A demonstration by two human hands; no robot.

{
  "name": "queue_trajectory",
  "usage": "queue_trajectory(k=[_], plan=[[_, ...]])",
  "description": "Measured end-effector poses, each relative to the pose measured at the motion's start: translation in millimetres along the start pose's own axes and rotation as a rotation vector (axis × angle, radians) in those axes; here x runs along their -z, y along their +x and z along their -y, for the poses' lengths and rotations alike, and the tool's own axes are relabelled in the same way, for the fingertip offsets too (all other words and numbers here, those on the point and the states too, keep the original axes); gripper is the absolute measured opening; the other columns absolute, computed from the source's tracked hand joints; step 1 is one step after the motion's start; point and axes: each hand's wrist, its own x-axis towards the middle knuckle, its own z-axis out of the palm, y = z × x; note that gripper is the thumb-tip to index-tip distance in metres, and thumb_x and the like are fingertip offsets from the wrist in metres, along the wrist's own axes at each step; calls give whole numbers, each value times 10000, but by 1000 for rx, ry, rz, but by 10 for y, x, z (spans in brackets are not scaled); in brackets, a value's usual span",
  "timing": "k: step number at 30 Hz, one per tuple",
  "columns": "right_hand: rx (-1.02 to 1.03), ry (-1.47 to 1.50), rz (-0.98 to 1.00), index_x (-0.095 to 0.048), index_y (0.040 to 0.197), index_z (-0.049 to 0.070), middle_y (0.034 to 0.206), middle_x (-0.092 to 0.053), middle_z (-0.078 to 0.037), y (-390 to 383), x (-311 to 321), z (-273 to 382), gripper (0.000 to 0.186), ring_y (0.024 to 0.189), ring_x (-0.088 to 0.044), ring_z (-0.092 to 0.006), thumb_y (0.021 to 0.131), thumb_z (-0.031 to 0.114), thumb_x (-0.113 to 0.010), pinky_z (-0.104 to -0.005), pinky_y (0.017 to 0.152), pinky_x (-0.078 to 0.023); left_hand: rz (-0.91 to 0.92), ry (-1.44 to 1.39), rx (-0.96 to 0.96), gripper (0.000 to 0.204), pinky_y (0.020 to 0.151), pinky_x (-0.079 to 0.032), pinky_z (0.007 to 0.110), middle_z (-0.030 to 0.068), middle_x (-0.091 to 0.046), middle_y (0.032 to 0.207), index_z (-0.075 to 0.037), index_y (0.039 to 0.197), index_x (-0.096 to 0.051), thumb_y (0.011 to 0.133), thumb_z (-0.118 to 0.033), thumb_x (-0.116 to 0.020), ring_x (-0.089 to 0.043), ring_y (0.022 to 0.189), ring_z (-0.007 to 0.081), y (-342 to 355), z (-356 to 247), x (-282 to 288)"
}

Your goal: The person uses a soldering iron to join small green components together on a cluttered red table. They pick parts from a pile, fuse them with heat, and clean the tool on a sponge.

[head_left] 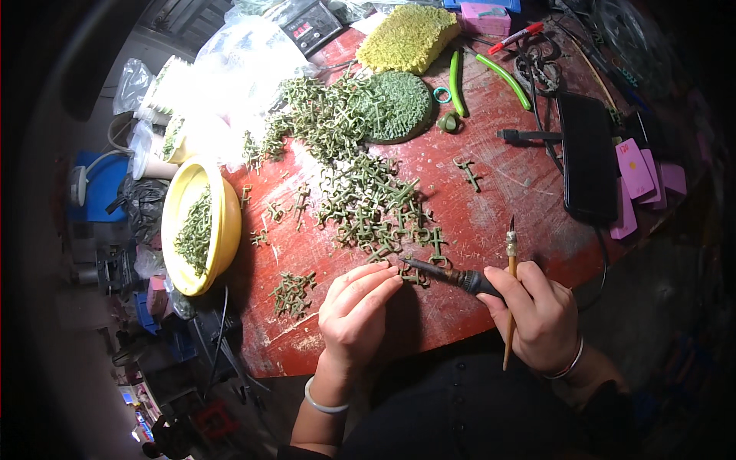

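Left hand (354, 310) pinches a small green cross piece (415, 274) on the red table (491, 199); right hand (539, 313) grips a soldering iron (448, 274) and thin stick (510, 299), tip touching the piece.

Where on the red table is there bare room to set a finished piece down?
Bare red table lies between the lone green cross piece and the black phone, and near the edge between the small pile and the left hand. The big green heap crowds the middle.

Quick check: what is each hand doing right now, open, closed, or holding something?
Left hand: fingers pressed down on a small green cross piece.
Right hand: closed on a soldering iron and a thin wooden stick.
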Motion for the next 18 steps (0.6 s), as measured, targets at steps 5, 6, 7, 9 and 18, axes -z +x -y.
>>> queue_trajectory(k=[5, 6, 7, 9, 18], plan=[[5, -10, 4, -700, 1214, -2, 889, -551, -98, 6, 6, 8, 416, 630, -642, -236, 845, 133, -839, -353, 547, -524, 4, 0, -4, 186, 840, -621, 388, 130, -777, 969, -1, 942, -773, 810, 122, -727, -763, 952, 307, -6, 7, -9], [2, -3, 1, -701, 1213, -3, 890, -553, -98, 6, -2, 7, 416, 628, -642, -236, 845, 133, -839, -352, 544, -524, 5, 1, -3, 186, 840, -621, 388, 130, -777, 969, -1, 942, -773, 810, 122, -727, -763, 952, 307, -9, 9, -8], [-1, 3, -2, -702, 1213, -5, 891, -554, -99, 5, -8, 5, 416, 626, -641, -236, 845, 132, -839, -352, 542, -524, 8, 4, -1, 187, 838, -621, 387, 130, -778, 968, -1, 941, -772, 810, 124, -727, -763, 951, 306, -11, 9, -7], [2, 4, 0, -702, 1212, -7, 891, -556, -99, 2, -10, -3, 416, 624, -642, -233, 846, 133, -840, -350, 540, -525, 12, 7, 0, 188, 837, -621, 386, 130, -778, 968, -1, 940, -771, 809, 126, -727, -763, 950, 306, -16, 13, -9], [12, 4, 9, -699, 1202, -22, 892, -562, -101, 22, 15, 5, 402, 625, -644, -219, 853, 124, -836, -334, 536, -528, -6, 5, -1, 178, 835, -623, 383, 128, -778, 954, 3, 928, -768, 803, 127, -738, -764, 941, 303, 4, 7, -12]])
